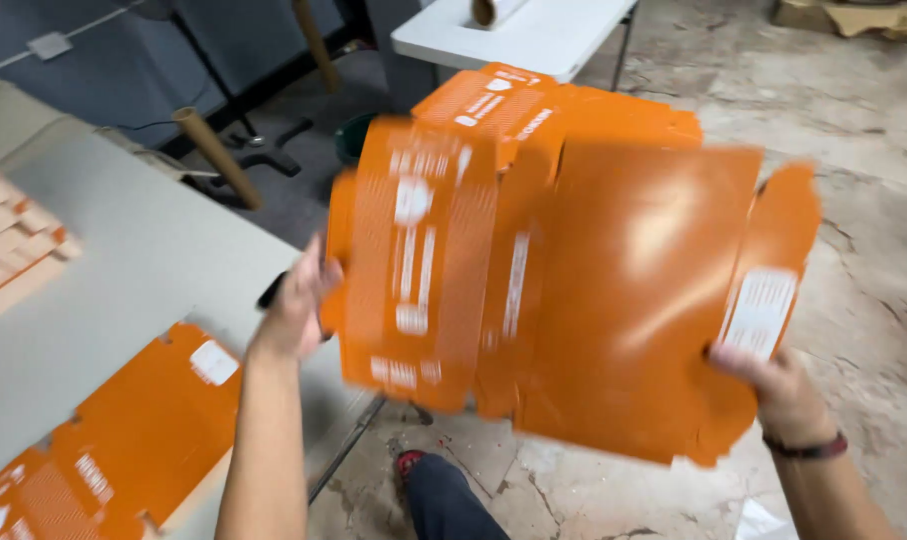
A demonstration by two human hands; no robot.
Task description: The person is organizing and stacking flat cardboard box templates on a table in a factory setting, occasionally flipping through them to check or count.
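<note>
Grey table [154, 250] stands on a cracked stone floor [864, 200].

Grey worktop [144, 260] on the left: flat orange carton blanks [124, 440] lie at its near edge, a stack of pale cardboard pieces [14, 255] further back on its left. White worktop [544, 35] far centre carries a roll [494, 10]. Cracked concrete floor [854, 200] right.

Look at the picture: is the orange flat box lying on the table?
No: both hands, left hand and right hand, hold the orange flat box in the air.
</note>
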